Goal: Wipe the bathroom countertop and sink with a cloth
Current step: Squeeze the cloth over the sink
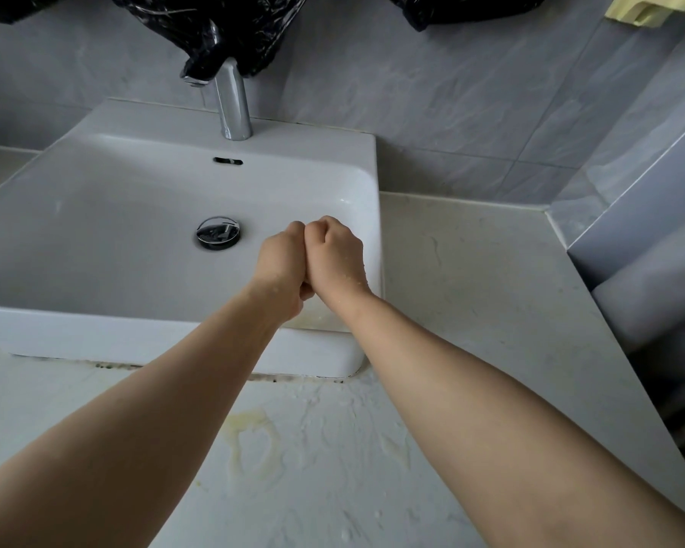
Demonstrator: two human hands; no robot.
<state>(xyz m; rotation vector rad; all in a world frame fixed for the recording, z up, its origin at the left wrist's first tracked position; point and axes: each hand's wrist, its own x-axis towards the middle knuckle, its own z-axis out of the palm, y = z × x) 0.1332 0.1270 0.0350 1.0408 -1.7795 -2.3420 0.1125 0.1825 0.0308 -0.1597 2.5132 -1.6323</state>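
Two hands: left hand (pixel 281 267) and right hand (pixel 335 251) are up over the basin, just right of the drain (pixel 218 232) and a bit nearer me, knuckles pressed against each other.
Fingers: both sets clenched into tight fists. Honestly can't tell what's inside them, the backs of the hands hide everything.
Cloth: not in plain sight anywhere. My guess is it's bunched between the fists getting wrung out over the basin, but that's a guess; there's only a pale yellowish smudge right under the hands.
Right wrist: a few water drops on it.
Sink (pixel 95 330): white, looks pretty clean around the drain, no obvious dirt on the walls I can see.
Countertop (pixel 471 290): wet streaks and bubbly water on the stretch nearest me from the drain, plus a yellowish ring stain (pixel 254 441) there.
Grime line (pixel 107 365): dark specks along the sink's front base, on my side of the drain.
Faucet (pixel 232 100): behind the drain, no water running that I can make out.
Progress: I'd call it midway. Counter looks wetted, not finished.
Left: stain, grime line, drying the counter right of the drain.
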